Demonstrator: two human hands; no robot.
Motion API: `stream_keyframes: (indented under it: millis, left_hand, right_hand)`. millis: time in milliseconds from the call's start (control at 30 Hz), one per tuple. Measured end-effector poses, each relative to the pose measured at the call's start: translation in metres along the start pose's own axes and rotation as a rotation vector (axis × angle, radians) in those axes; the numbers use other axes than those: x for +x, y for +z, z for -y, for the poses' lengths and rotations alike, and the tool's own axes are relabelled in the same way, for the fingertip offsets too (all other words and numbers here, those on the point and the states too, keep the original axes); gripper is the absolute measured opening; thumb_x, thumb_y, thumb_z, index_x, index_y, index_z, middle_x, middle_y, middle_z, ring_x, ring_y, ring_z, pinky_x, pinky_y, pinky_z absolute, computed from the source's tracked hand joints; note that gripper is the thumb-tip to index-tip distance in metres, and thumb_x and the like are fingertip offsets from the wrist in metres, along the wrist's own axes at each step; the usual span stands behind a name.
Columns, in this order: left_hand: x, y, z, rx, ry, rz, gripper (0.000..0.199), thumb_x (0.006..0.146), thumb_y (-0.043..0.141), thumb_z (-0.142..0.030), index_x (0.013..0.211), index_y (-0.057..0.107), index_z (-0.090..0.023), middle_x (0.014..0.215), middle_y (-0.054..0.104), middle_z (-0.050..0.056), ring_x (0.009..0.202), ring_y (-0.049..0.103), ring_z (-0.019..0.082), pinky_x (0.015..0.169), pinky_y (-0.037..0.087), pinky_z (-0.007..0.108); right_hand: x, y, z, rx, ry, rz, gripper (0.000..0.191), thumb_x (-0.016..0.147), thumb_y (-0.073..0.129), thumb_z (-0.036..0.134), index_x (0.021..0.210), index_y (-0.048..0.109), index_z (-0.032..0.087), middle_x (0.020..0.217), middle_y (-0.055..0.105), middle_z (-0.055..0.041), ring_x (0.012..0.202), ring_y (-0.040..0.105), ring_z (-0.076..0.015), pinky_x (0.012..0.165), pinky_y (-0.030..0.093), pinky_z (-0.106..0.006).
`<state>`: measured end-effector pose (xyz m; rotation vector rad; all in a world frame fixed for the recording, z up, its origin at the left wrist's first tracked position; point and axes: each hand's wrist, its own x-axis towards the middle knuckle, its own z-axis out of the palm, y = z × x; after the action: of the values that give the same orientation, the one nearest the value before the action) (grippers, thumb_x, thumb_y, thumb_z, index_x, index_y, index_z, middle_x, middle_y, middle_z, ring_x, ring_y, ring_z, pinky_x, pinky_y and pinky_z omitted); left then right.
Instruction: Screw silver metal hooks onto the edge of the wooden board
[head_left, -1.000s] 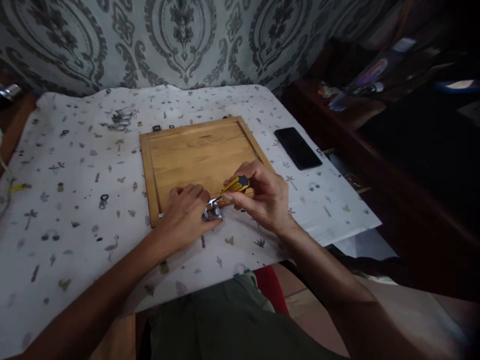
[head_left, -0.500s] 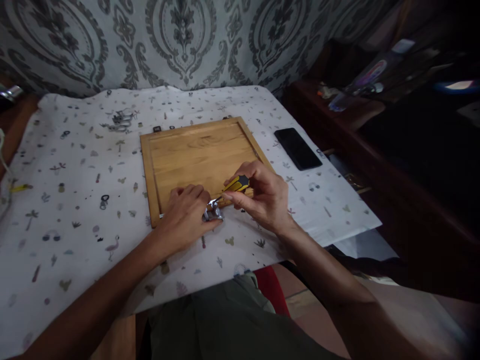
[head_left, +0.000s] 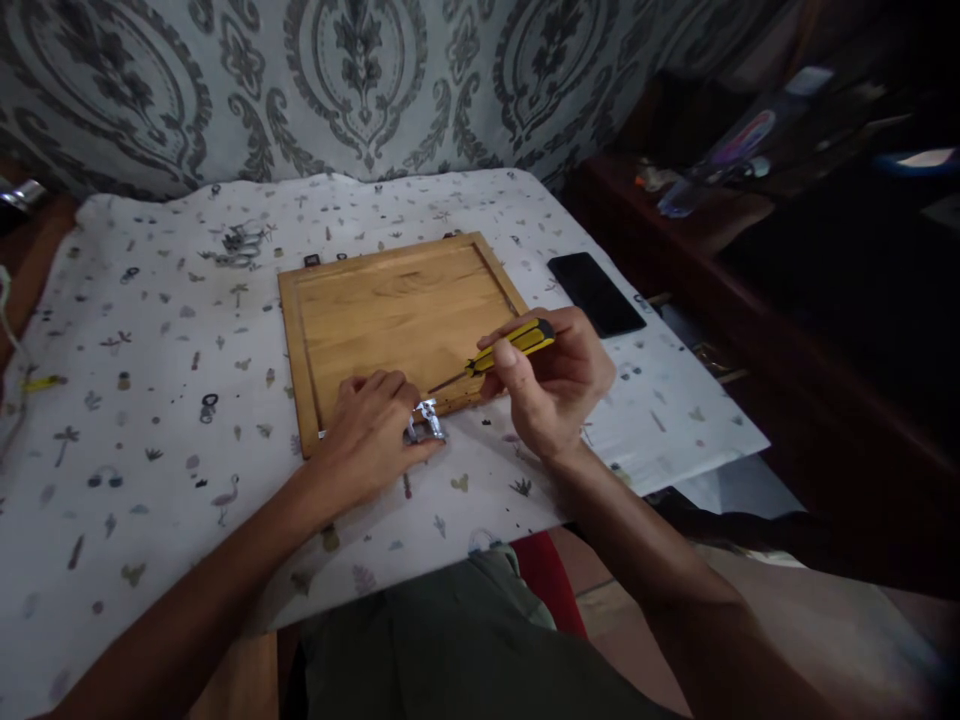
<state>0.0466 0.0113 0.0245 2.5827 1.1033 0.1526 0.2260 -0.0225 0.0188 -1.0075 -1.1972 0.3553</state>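
A framed wooden panel (head_left: 397,310) lies on the patterned white tablecloth (head_left: 187,330). At its near edge sits a silver metal hinge (head_left: 427,422), which my left hand (head_left: 375,425) holds against the wood with fingers on the panel and thumb along the hinge. My right hand (head_left: 559,385) grips a yellow and black screwdriver (head_left: 517,347) by its handle. The screwdriver's shaft points down and left, with its tip just above the hinge and apart from it.
A black phone (head_left: 596,293) lies right of the panel. Several metal hinges (head_left: 241,245) are piled at the back left. On the dark furniture at the right stands a tilted clear bottle (head_left: 742,145). A yellow object (head_left: 41,383) lies at the far left.
My right hand has drawn back up and to the right with the screwdriver, lifting its tip off the hinge. My left hand has stayed in place.
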Motion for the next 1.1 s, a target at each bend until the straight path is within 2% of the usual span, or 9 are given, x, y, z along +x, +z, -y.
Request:
stream_keyframes:
  millis: [333,500,667,1100]
  left_hand:
    - [0.001,-0.002,-0.003,0.025,-0.013,0.018,0.024,0.088,0.075,-0.04,0.092,0.064,-0.019,0.098,0.067,0.007,0.101,0.064,0.031,0.093,0.046,0.047]
    - [0.001,-0.002,-0.002,0.044,-0.008,0.042,0.028,0.089,0.075,-0.042,0.097,0.064,-0.018,0.101,0.067,0.008,0.103,0.064,0.031,0.093,0.046,0.048]
    - [0.001,-0.003,-0.002,0.046,-0.008,0.033,0.028,0.089,0.075,-0.043,0.094,0.064,-0.018,0.102,0.068,0.008,0.103,0.064,0.031,0.094,0.047,0.047]
    - [0.002,-0.005,-0.004,0.046,-0.029,0.089,0.035,0.09,0.075,-0.044,0.104,0.069,-0.013,0.106,0.067,0.011,0.11,0.063,0.035,0.097,0.046,0.05]
  right_hand:
    - [-0.007,-0.004,-0.007,0.028,0.049,0.063,0.026,0.09,0.076,0.045,0.088,0.06,0.024,0.081,0.064,0.0013,0.053,0.057,-0.0078,0.037,0.045,-0.021]
    - [-0.008,-0.006,-0.011,0.011,0.031,0.087,0.02,0.089,0.078,0.039,0.088,0.063,0.024,0.081,0.065,0.0003,0.061,0.059,-0.0108,0.046,0.049,-0.025]
    - [-0.008,-0.005,-0.013,0.023,0.015,0.093,0.017,0.09,0.078,0.034,0.089,0.064,0.024,0.082,0.065,0.0002,0.065,0.06,-0.0112,0.052,0.05,-0.026]
    - [-0.006,-0.005,-0.01,-0.012,0.017,0.187,0.016,0.09,0.077,0.034,0.092,0.067,0.022,0.086,0.069,-0.0001,0.063,0.062,-0.0099,0.051,0.052,-0.023]
